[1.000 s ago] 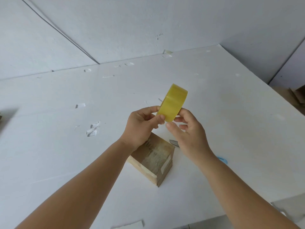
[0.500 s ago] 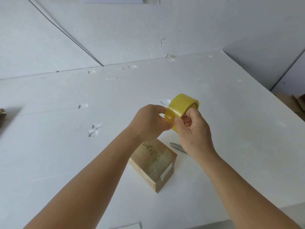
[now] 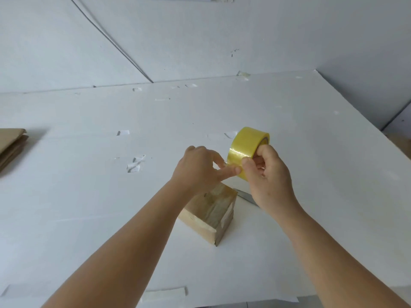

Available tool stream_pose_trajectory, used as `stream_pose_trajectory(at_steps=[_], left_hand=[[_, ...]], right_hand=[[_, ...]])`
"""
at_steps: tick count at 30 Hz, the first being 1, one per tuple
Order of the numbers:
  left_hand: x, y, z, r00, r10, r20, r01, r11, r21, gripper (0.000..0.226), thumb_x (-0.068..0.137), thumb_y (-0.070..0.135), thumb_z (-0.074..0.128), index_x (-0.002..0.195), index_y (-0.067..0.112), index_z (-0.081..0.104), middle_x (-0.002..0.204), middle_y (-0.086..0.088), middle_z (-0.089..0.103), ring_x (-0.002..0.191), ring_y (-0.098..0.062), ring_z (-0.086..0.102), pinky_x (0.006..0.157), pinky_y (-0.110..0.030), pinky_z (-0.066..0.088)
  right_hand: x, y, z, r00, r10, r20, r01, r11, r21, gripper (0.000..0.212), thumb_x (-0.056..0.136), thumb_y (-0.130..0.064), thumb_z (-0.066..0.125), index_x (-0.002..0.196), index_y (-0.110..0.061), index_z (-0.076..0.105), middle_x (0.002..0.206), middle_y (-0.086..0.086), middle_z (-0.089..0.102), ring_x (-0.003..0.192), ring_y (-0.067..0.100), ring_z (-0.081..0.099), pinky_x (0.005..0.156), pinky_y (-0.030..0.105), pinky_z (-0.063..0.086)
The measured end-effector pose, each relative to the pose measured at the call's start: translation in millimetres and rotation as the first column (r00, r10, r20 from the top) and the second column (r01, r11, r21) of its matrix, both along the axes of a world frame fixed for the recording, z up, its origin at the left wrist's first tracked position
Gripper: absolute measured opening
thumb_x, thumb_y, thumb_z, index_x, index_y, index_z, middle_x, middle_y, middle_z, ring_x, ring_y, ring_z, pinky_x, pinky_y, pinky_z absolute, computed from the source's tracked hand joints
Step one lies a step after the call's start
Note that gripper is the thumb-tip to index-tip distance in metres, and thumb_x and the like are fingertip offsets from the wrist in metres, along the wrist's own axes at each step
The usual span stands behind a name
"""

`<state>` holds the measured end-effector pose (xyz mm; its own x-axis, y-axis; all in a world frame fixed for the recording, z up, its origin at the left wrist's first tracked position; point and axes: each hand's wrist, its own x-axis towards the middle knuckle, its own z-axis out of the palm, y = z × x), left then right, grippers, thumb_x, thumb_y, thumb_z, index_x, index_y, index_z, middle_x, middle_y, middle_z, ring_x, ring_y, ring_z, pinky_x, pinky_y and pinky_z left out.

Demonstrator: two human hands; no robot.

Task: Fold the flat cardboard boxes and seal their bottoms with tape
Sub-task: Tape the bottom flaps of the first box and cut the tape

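- Step in hand, as judged: freeing the tape end. Right hand [image 3: 270,174] grips the yellow tape roll [image 3: 246,147], fingers curled through its core; left hand [image 3: 200,167] picks at the roll's lower edge with its fingertips.
- Next likely calls for drawing out a strip over the box.
- Folded cardboard box [image 3: 211,213] stands on the white worktop [image 3: 89,196] beneath the hands, brown, glossy tape already across it.
- Flat cardboard [image 3: 11,145] waits far left.

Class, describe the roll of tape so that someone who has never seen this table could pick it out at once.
Start at the white table and find the small folded cardboard box near its middle. Just above it two hands meet; the right hand holds the roll of tape in the air. It is the only yellow, glossy, round thing there.
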<state>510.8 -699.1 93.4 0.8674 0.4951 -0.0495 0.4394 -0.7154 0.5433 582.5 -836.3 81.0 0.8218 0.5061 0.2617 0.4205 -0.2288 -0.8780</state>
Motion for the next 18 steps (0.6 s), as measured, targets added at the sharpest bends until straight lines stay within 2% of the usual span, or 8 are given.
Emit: stream_pose_trajectory(at_steps=[3, 5, 8, 11, 14, 16, 17, 18], left_hand=[[-6.0, -4.9, -6.0, 0.995, 0.058, 0.078, -0.06, 0.998, 0.024, 0.047, 0.071, 0.07, 0.063, 0.092, 0.028, 0.064, 0.082, 0.009, 0.053, 0.097, -0.009, 0.04, 0.071, -0.025, 0.034], [-12.4, -8.6, -10.7, 0.992, 0.054, 0.115, -0.063, 0.995, 0.075, 0.038, 0.076, 0.059, 0.067, 0.095, 0.026, 0.06, 0.084, 0.01, 0.053, 0.096, -0.011, 0.043, 0.072, -0.024, 0.033], [-28.0, -12.1, -17.9, 0.991, -0.031, 0.131, 0.01, 0.987, 0.158, 0.029, 0.079, 0.049, 0.067, 0.095, 0.025, 0.062, 0.092, 0.012, 0.053, 0.1, -0.011, 0.044, 0.084, -0.021, 0.031], [-43.5, -13.1, -25.9, 0.985, -0.118, 0.128, 0.088, 0.972, 0.22, 0.036, 0.077, 0.057, 0.063, 0.101, 0.029, 0.065, 0.106, 0.015, 0.052, 0.105, -0.006, 0.041, 0.098, -0.018, 0.02], [-53.8, -15.3, -31.8, 0.98, -0.151, 0.132, 0.119, 0.967, 0.225, 0.054, 0.073, 0.067, 0.044, 0.112, 0.034, 0.063, 0.117, 0.019, 0.051, 0.109, -0.003, 0.041, 0.099, -0.016, 0.016], [-59.7, -18.1, -36.1, 0.976, -0.154, 0.152, 0.124, 0.973, 0.193, 0.059, 0.077, 0.066, 0.037, 0.12, 0.034, 0.062, 0.127, 0.017, 0.05, 0.117, 0.002, 0.034, 0.1, -0.013, 0.01], [-62.3, -19.0, -38.3, 0.976, -0.15, 0.156, 0.12, 0.975, 0.19, 0.06, 0.079, 0.065, 0.034, 0.123, 0.035, 0.061, 0.134, 0.015, 0.048, 0.124, 0.002, 0.03, 0.102, -0.013, 0.007], [-64.7, -19.5, -40.9, 0.979, -0.141, 0.144, 0.111, 0.974, 0.198, 0.06, 0.081, 0.065, 0.032, 0.127, 0.037, 0.058, 0.14, 0.014, 0.044, 0.132, -0.001, 0.026, 0.106, -0.017, 0.005]], right_hand=[[0.3, 1.7, -4.6, 0.999, 0.023, 0.024, -0.022, 0.999, -0.029, 0.005, 0.091, -0.015, 0.054, 0.094, -0.012, 0.056, 0.084, -0.005, 0.062, 0.078, 0.009, 0.059, 0.069, 0.027, 0.048], [5.0, 1.4, -13.9, 0.998, 0.014, 0.068, -0.009, 0.997, -0.078, 0.005, 0.091, -0.016, 0.053, 0.092, -0.011, 0.055, 0.087, 0.002, 0.059, 0.078, 0.017, 0.057, 0.067, 0.032, 0.046], [20.9, -2.6, -30.9, 0.978, -0.019, 0.208, 0.072, 0.966, -0.249, 0.009, 0.091, -0.013, 0.051, 0.091, -0.005, 0.055, 0.092, 0.008, 0.051, 0.082, 0.025, 0.049, 0.066, 0.032, 0.036], [41.3, -11.2, -53.4, 0.936, 0.044, 0.351, 0.154, 0.843, -0.516, 0.025, 0.091, -0.012, 0.048, 0.112, -0.007, 0.06, 0.106, 0.015, 0.053, 0.1, 0.035, 0.047, 0.077, 0.037, 0.037], [58.3, -25.5, -76.0, 0.909, 0.142, 0.392, 0.218, 0.64, -0.737, 0.041, 0.091, -0.016, 0.047, 0.129, -0.025, 0.055, 0.116, 0.008, 0.054, 0.112, 0.032, 0.045, 0.087, 0.036, 0.036], [61.6, -32.1, -84.0, 0.912, 0.208, 0.353, 0.208, 0.508, -0.836, 0.039, 0.09, -0.017, 0.047, 0.125, -0.031, 0.056, 0.117, 0.003, 0.054, 0.116, 0.028, 0.044, 0.086, 0.033, 0.035], [60.6, -33.3, -85.4, 0.913, 0.225, 0.34, 0.197, 0.486, -0.851, 0.034, 0.09, -0.017, 0.047, 0.119, -0.03, 0.059, 0.115, 0.002, 0.055, 0.115, 0.027, 0.045, 0.084, 0.033, 0.034], [59.3, -33.1, -86.3, 0.915, 0.214, 0.343, 0.187, 0.53, -0.827, 0.027, 0.09, -0.018, 0.046, 0.11, -0.027, 0.062, 0.11, 0.002, 0.056, 0.113, 0.028, 0.048, 0.08, 0.032, 0.034]])
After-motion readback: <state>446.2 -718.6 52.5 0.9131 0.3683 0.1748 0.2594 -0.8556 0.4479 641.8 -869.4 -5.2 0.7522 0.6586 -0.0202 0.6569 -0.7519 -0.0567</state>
